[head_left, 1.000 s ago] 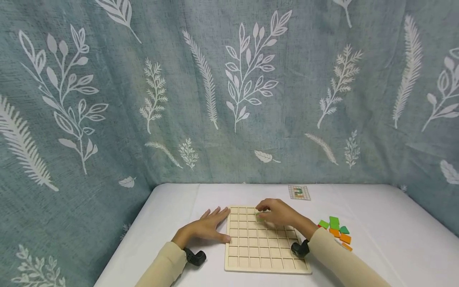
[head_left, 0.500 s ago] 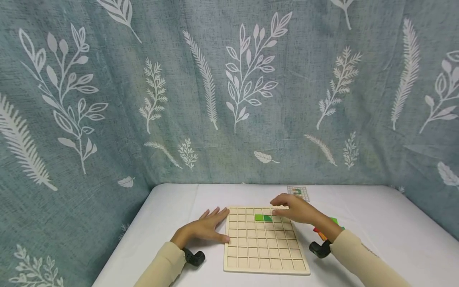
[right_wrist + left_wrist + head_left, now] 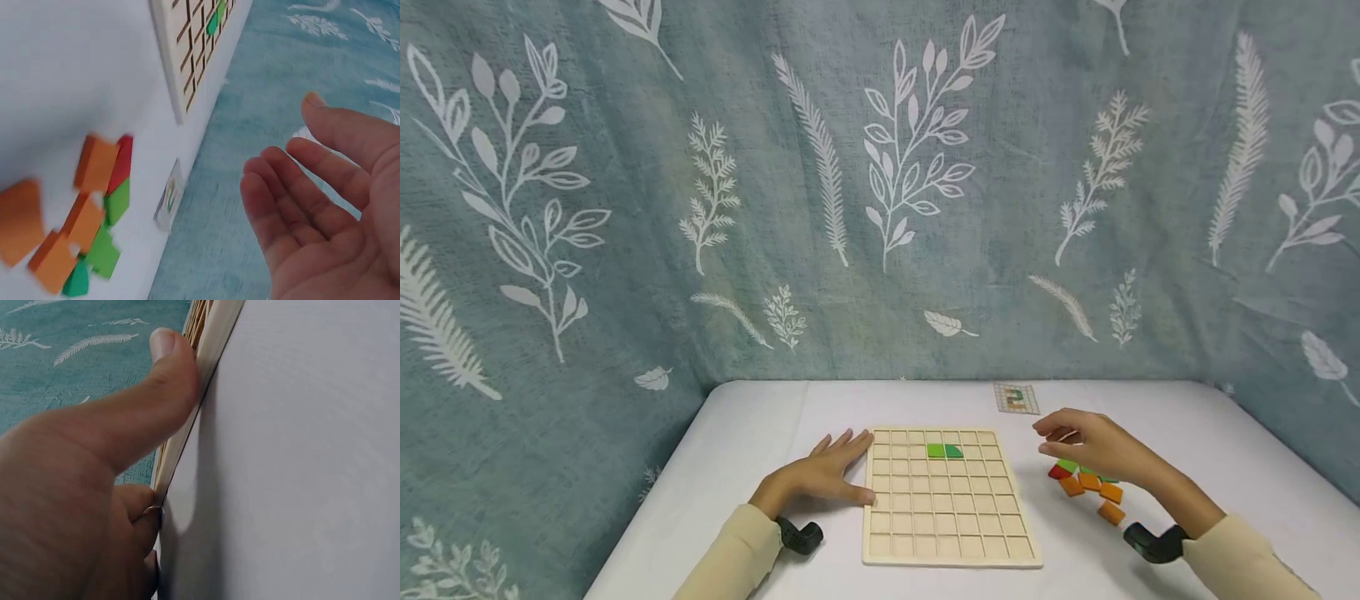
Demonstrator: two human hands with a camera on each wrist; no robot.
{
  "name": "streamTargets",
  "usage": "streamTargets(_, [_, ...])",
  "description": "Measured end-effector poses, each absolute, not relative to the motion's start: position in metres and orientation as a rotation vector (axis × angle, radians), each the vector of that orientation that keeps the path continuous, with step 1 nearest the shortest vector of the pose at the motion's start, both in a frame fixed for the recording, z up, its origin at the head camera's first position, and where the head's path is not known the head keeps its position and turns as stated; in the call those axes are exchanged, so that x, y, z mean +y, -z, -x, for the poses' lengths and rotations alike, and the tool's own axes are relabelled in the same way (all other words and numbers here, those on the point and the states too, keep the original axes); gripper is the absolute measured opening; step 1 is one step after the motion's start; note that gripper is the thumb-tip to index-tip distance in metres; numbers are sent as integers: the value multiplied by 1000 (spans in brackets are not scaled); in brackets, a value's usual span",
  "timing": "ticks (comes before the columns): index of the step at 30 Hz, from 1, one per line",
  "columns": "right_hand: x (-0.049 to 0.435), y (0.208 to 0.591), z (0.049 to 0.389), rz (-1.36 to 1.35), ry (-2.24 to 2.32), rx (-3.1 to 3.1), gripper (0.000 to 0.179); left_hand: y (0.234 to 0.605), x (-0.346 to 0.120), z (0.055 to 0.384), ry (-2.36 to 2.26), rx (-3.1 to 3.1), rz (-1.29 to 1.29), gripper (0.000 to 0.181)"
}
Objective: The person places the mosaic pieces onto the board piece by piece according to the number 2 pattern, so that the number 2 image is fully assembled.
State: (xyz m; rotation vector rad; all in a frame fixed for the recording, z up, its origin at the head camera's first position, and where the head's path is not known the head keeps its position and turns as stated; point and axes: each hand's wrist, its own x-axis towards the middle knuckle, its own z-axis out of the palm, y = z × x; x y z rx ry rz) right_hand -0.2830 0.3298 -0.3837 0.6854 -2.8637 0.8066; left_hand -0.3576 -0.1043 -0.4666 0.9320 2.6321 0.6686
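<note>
A pale wooden grid board lies flat on the white table. Two pieces sit side by side in its second row: a light green square tile and a darker green tile with a rounded corner. My left hand rests spread at the board's left edge; in the left wrist view its thumb touches the rim. Over the table to the right of the board hangs my right hand, fingers loosely bent and nothing in them. Beneath it lie loose orange tiles, a red one and green ones.
A small printed card showing a coloured pattern on a grid lies behind the board, near the table's back edge. A blue-green curtain with white leaf prints stands around the table at the back and sides.
My right hand has let go of the dark green tile in the board and moved right, off the board to above the loose tiles. My left hand has stayed at the board's edge.
</note>
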Motion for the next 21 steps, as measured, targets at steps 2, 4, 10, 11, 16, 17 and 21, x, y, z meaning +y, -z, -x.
streamTargets(2, [338, 383, 276, -659, -816, -2864, 36, 467, -106, 358, -670, 2637, -923, 109])
streamTargets(4, [345, 385, 268, -640, -831, -2881, 35, 467, -106, 358, -668, 2638, -919, 109])
streamTargets(10, [367, 396, 246, -548, -848, -2968, 39, 467, -104, 358, -665, 2629, -929, 110])
streamTargets(11, [370, 398, 243, -535, -839, -2974, 39, 467, -104, 358, -664, 2627, -931, 110])
streamTargets(16, [391, 409, 231, -531, -803, -2946, 31, 468, -106, 359, -655, 2635, -922, 110])
streamTargets(17, [394, 411, 229, -521, -801, -2942, 29, 468, -107, 359, -656, 2635, -921, 110])
streamTargets(21, [403, 419, 224, -452, -807, -2958, 23, 466, -108, 360, -674, 2631, -926, 109])
